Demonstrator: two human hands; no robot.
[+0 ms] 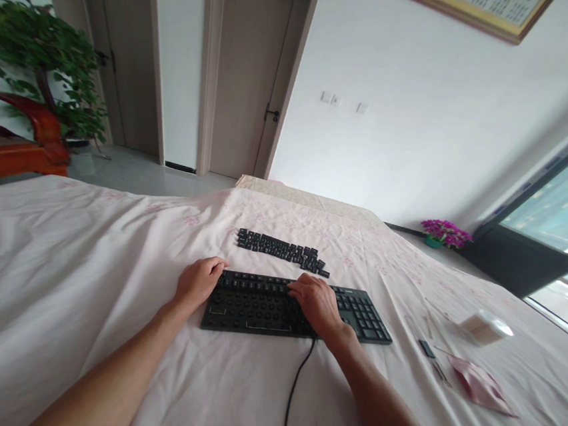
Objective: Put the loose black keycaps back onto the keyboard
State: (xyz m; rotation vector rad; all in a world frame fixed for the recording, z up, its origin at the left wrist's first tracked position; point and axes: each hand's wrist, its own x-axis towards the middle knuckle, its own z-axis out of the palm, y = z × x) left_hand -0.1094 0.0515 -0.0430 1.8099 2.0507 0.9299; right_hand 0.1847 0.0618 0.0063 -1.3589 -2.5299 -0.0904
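A black keyboard [255, 307] lies on a pale pink sheet [57, 271], most of its main keycaps off, the number pad still capped. My left hand [199, 282] rests curled at the keyboard's top left corner, fingers bent onto its edge. My right hand [316, 302] lies palm down over the keyboard's middle, fingers pressed together near the top row; what the fingertips hold is hidden. Beyond the keyboard, several loose black keycaps [283, 250] sit in rows on the sheet. The keyboard's black cable [294, 388] runs toward me.
To the right on the sheet lie a white roll [487, 326], a small dark tool [426, 348], thin sticks and a pink cloth [481, 386]. A wooden bench [14, 147] and potted plant [42, 56] stand far left. Doors and a window lie beyond.
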